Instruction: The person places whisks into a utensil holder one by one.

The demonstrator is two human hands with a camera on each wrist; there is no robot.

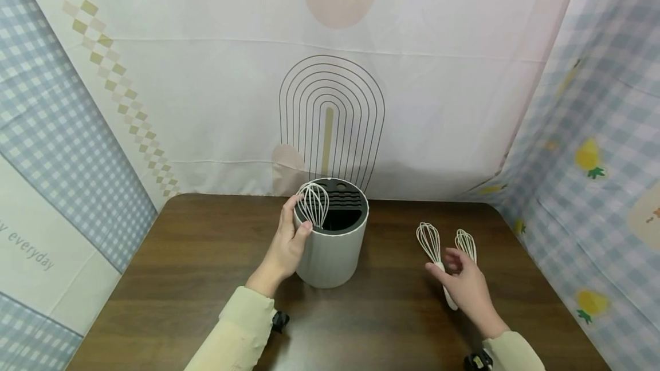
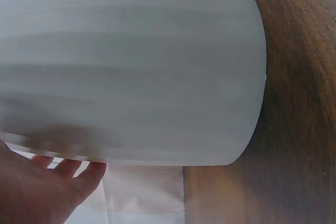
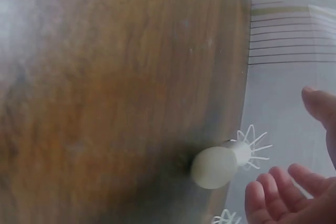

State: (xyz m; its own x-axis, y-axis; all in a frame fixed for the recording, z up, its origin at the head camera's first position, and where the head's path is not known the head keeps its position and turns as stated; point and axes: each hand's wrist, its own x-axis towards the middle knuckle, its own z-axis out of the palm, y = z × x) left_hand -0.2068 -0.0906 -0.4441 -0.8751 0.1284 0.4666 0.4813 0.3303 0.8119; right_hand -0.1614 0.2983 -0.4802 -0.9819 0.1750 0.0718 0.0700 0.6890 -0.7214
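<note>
A light grey, ribbed utensil holder with a dark slotted top stands on the table. One white whisk is upright in its front opening, wire end up. My left hand rests against the holder's left side at the rim, thumb toward the front; the left wrist view shows the fingers along the ribbed wall. On the right lies a second whisk, handle toward me. My right hand hovers over its handle, thumb and fingers spread apart. A third whisk is partly hidden behind that hand.
The brown wooden table ends at a white patterned cloth behind the holder. Blue checked cloths hang at the left and the right.
</note>
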